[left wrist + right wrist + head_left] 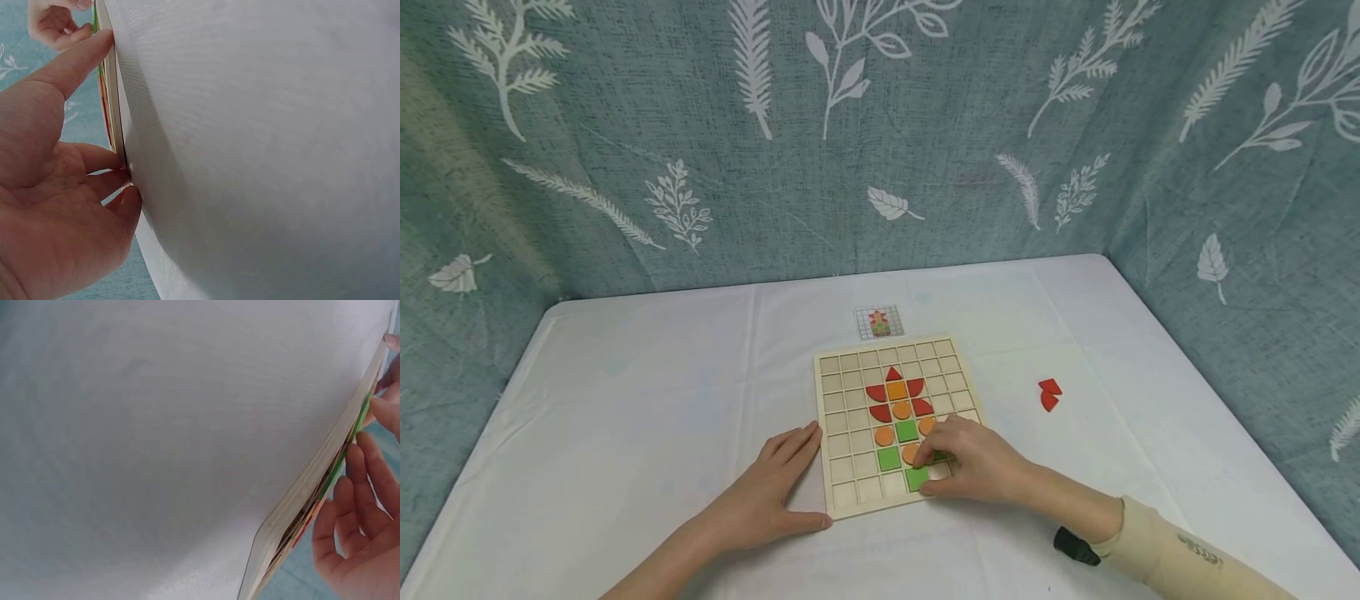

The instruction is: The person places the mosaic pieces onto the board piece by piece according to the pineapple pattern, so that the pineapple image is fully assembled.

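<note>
A wooden grid board (850, 492) lies on the white cloth, bearing red, orange and green tiles. My left hand (756, 500) rests along its left side, with thumb and fingertips touching the edge, as the left wrist view also shows. Over the board's lower right part, my right hand (981, 462) pinches a green square tile (917, 478) between thumb and fingers at the bottom row. An orange round tile (911, 453) sits just above that tile. Another green square (938, 456) is partly hidden under the right hand. In the right wrist view, fingertips meet the green tile (361, 419).
Behind the board lies a small pattern card (879, 322). Loose red tiles (1049, 395) lie on the cloth to the right. A black object (1077, 546) shows at the right sleeve. A leaf-patterned curtain (820, 192) hangs round the table.
</note>
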The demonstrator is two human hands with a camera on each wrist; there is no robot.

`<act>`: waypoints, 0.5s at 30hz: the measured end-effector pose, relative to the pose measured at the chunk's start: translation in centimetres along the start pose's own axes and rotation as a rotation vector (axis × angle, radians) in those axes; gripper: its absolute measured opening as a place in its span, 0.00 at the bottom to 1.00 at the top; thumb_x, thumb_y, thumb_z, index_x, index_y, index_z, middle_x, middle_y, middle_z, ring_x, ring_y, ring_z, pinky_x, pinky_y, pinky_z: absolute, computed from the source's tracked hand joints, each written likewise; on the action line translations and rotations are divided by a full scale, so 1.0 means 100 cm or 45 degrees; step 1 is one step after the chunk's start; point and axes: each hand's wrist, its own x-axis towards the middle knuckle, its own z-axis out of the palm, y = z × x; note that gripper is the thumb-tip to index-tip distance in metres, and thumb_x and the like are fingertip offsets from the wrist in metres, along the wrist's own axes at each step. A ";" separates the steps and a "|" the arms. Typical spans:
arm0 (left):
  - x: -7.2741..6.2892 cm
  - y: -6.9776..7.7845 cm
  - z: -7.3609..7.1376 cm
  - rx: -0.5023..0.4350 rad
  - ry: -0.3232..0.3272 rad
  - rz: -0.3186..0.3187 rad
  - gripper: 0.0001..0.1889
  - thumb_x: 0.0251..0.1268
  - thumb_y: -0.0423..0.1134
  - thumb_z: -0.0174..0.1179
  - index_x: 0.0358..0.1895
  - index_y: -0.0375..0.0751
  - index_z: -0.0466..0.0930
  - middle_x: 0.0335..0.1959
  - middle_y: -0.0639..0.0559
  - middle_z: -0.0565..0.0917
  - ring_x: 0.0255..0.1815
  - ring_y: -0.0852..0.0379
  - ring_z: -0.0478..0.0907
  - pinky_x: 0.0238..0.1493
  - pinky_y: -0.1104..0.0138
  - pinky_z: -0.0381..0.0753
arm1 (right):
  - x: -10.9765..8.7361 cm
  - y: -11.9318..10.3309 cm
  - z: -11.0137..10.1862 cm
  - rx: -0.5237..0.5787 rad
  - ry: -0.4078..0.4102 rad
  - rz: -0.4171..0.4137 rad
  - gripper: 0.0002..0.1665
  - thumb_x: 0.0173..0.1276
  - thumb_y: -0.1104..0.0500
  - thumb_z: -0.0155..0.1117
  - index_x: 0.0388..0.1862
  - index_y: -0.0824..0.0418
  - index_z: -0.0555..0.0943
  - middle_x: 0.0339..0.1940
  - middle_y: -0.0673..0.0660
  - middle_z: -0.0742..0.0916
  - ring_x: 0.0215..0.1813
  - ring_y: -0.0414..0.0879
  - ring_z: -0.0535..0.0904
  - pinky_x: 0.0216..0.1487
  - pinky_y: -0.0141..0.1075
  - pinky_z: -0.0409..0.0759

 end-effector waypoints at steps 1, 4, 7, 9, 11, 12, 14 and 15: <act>0.000 0.000 0.000 0.000 0.001 0.004 0.55 0.52 0.62 0.69 0.76 0.33 0.53 0.77 0.42 0.54 0.75 0.41 0.50 0.67 0.45 0.61 | 0.000 0.000 0.000 0.002 0.001 0.000 0.12 0.55 0.52 0.77 0.38 0.47 0.86 0.36 0.35 0.82 0.42 0.36 0.72 0.43 0.31 0.73; 0.000 0.000 -0.001 -0.003 0.001 0.012 0.55 0.52 0.62 0.69 0.76 0.32 0.53 0.77 0.42 0.54 0.74 0.40 0.50 0.66 0.44 0.62 | -0.001 -0.001 -0.001 0.005 0.004 0.012 0.11 0.55 0.51 0.77 0.37 0.46 0.86 0.36 0.35 0.82 0.42 0.36 0.72 0.43 0.31 0.73; 0.001 0.000 0.000 -0.006 -0.003 0.012 0.55 0.52 0.62 0.69 0.76 0.32 0.53 0.77 0.42 0.54 0.75 0.41 0.50 0.66 0.45 0.62 | -0.001 -0.001 -0.003 0.007 0.021 0.040 0.11 0.55 0.52 0.76 0.37 0.46 0.86 0.36 0.35 0.82 0.44 0.36 0.73 0.46 0.33 0.74; 0.001 0.000 0.000 -0.008 -0.004 0.016 0.55 0.52 0.62 0.69 0.76 0.32 0.53 0.77 0.42 0.54 0.75 0.40 0.50 0.67 0.44 0.62 | -0.002 -0.002 -0.006 0.030 0.037 0.068 0.10 0.55 0.53 0.75 0.38 0.46 0.86 0.37 0.36 0.83 0.44 0.37 0.74 0.47 0.34 0.74; 0.001 0.000 0.000 -0.011 -0.006 0.013 0.55 0.52 0.62 0.69 0.76 0.32 0.53 0.77 0.42 0.54 0.75 0.40 0.50 0.67 0.45 0.62 | -0.002 0.000 -0.010 0.053 0.062 0.082 0.10 0.56 0.54 0.75 0.37 0.47 0.86 0.36 0.37 0.84 0.43 0.38 0.74 0.46 0.35 0.74; 0.001 0.000 0.000 -0.012 -0.006 0.013 0.55 0.52 0.62 0.69 0.76 0.32 0.53 0.77 0.42 0.54 0.74 0.40 0.50 0.66 0.44 0.62 | -0.003 0.001 -0.012 0.065 0.080 0.082 0.10 0.56 0.55 0.75 0.37 0.48 0.86 0.37 0.37 0.84 0.43 0.38 0.74 0.45 0.35 0.74; 0.001 0.000 0.000 -0.009 -0.005 0.014 0.55 0.52 0.62 0.69 0.75 0.32 0.53 0.77 0.42 0.54 0.74 0.40 0.50 0.66 0.44 0.62 | -0.004 0.004 -0.016 0.084 0.115 0.090 0.10 0.57 0.55 0.76 0.38 0.48 0.86 0.38 0.38 0.85 0.42 0.38 0.75 0.44 0.35 0.74; 0.001 0.000 0.000 -0.008 -0.006 0.010 0.55 0.51 0.62 0.69 0.76 0.32 0.53 0.77 0.42 0.54 0.75 0.40 0.50 0.66 0.45 0.62 | -0.005 0.006 -0.018 0.096 0.133 0.101 0.10 0.57 0.55 0.76 0.39 0.48 0.86 0.38 0.39 0.85 0.42 0.39 0.75 0.43 0.35 0.75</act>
